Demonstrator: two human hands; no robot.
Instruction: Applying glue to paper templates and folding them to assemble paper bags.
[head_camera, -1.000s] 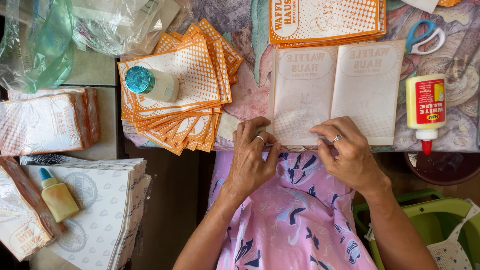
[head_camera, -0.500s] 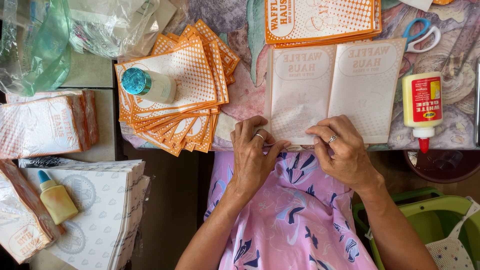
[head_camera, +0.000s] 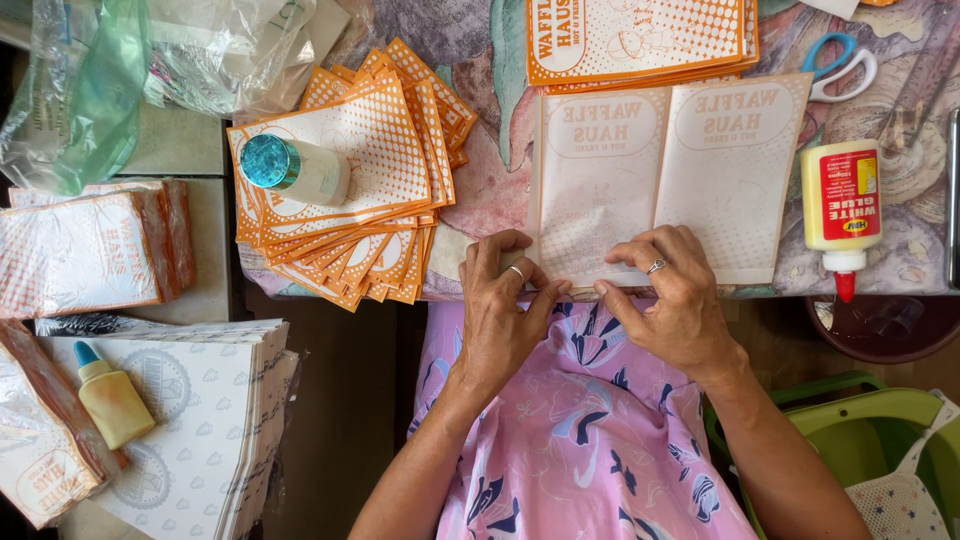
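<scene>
The paper bag sheet (head_camera: 670, 180), lying flat at the upper middle of the frame, is getting its bottom edge folded as I am pinching it with my left hand (head_camera: 505, 315) and right hand (head_camera: 672, 300), close together, so pressing the crease looks next.

Item: flat paper sheet (head_camera: 660, 175), which we take as the piece in hand. We see it lying opened out, blank side up, on the patterned table top, its near edge at the table's front edge. It is pale cream, with an orange print showing faintly through in mirror image: a round emblem at the head of each half and fine dotting toward the lower part. A vertical crease down the middle divides it into two panels of like width. We note its far edge touching or just overlapping an orange-printed stack behind it. Both our hands pinch its near edge, left hand (head_camera: 505, 300) at the left panel, right hand (head_camera: 670, 295) at the crease.
</scene>
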